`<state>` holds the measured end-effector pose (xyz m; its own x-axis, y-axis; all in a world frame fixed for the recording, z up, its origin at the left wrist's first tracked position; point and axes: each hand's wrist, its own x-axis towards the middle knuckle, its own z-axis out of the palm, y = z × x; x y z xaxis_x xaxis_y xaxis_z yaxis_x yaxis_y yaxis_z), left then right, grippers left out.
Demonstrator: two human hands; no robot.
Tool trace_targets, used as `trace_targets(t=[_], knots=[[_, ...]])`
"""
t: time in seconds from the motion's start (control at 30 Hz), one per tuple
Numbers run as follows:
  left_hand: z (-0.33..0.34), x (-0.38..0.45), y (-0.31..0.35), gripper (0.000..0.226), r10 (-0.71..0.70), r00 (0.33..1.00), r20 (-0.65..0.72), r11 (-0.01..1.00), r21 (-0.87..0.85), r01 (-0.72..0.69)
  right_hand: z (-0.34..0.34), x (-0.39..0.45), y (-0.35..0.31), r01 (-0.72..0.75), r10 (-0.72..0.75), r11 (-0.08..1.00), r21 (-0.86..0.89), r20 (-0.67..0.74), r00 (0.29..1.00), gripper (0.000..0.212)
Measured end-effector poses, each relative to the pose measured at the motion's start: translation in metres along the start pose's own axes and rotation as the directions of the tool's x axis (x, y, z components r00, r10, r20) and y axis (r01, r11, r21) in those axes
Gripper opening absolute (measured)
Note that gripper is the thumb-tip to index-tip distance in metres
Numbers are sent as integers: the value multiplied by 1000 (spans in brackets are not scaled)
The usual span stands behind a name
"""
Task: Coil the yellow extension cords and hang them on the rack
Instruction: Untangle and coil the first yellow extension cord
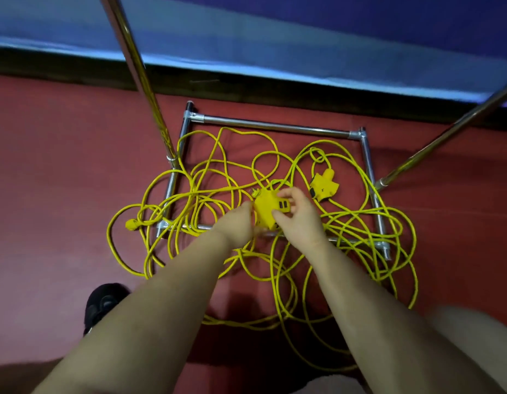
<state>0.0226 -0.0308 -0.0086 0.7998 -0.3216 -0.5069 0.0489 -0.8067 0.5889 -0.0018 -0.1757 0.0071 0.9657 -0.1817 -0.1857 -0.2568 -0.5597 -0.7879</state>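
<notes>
Cords: yellow extension cords (218,194) lay in loose tangled loops on the red floor (47,166), over and around the rack base (275,127).
Socket block: a yellow block (265,213) was held above the tangle.
Left hand (241,226): fingers curled against the block's left side.
Right hand (297,214): fingers and thumb pinched the block.
Second block (324,184): lay on the floor to the right.

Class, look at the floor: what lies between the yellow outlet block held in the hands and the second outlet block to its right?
In the head view, between the held outlet block and the second outlet block lie the right hand and loops of yellow cord on red floor.
</notes>
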Motion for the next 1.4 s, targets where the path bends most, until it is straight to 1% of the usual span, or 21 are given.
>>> trace_targets(t=[0.1, 0.17, 0.23, 0.3, 0.4, 0.5, 0.57, 0.6, 0.7, 0.77, 0.83, 0.9, 0.93, 0.97, 1.03, 1.07, 1.13, 1.23, 1.3, 1.33, 1.4], knots=[[-23, -27, 23, 61, 36, 995, -93, 995, -86, -44, -25, -18, -37, 122, -120, 991, 48, -54, 991, 31], [-37, -44, 36, 54, 44, 992, -119, 988, -140, -61, -41, -30, -60, 180, -175, 983, 47, -92, 980, 31], [-49, -63, 46, 44, 93, 990, -105, 986, -131, -107, -57, -42, -83, 229, -215, 970, 77, -160, 963, 30], [-59, -84, 54, 30, 152, 981, -119, 980, -110, -165, -74, -56, -107, 273, -240, 951, 145, -209, 948, 29], [-75, -112, 63, 17, 201, 967, -156, 968, -120, -221, -93, -73, -136, 309, -266, 934, 178, -228, 937, 28], [-90, -133, 67, 23, 229, 961, -152, 971, -36, -237, -103, -85, -147, 296, -240, 926, 235, -238, 941, 24], [-101, -145, 72, 28, 256, 952, -165, 966, 12, -258, -110, -92, -149, 254, -185, 924, 287, -244, 952, 24], [-107, -151, 76, 30, 275, 945, -178, 961, 38, -272, -115, -95, -149, 227, -145, 912, 343, -248, 958, 24], [-118, -174, 93, 31, 372, 901, -223, 928, 72, -366, -131, -106, -149, 164, -37, 819, 550, -235, 971, 23], [-120, -191, 111, 26, 454, 856, -248, 890, 72, -451, -144, -114, -147, 147, -26, 745, 650, -192, 981, 29], [-119, -208, 130, 25, 518, 812, -269, 854, 108, -509, -156, -118, -145, 138, -44, 698, 703, -150, 988, 42], [-120, -216, 143, 28, 560, 776, -289, 828, 177, -531, -164, -119, -144, 153, -69, 714, 683, -149, 986, 53], [-121, -218, 147, 29, 569, 768, -294, 822, 207, -530, -167, -120, -144, 175, -86, 719, 673, -163, 983, 56], [-121, -217, 149, 28, 574, 765, -294, 819, 216, -531, -168, -120, -144, 209, -107, 720, 662, -192, 976, 56], [-118, -210, 148, 22, 575, 771, -272, 818, 181, -546, -169, -121, -144, 301, -152, 721, 624, -281, 947, 55], [-116, -205, 145, 22, 564, 781, -268, 826, 158, -542, -168, -122, -145, 348, -177, 722, 598, -327, 928, 55], [-109, -190, 134, 24, 509, 822, -257, 861, 139, -490, -168, -122, -148, 433, -216, 710, 554, -414, 884, 56], [-98, -170, 111, 25, 421, 877, -232, 907, 117, -404, -170, -115, -153, 560, -265, 675, 481, -550, 792, 59], [-98, -158, 102, 23, 404, 886, -230, 912, 182, -369, -170, -109, -151, 586, -289, 691, 423, -581, 761, 61], [-99, -153, 100, 22, 379, 896, -231, 921, 188, -341, -170, -106, -150, 580, -282, 700, 416, -585, 760, 62], [-102, -146, 101, 24, 326, 920, -217, 944, 129, -304, -170, -100, -145, 552, -259, 745, 375, -600, 757, 65]])
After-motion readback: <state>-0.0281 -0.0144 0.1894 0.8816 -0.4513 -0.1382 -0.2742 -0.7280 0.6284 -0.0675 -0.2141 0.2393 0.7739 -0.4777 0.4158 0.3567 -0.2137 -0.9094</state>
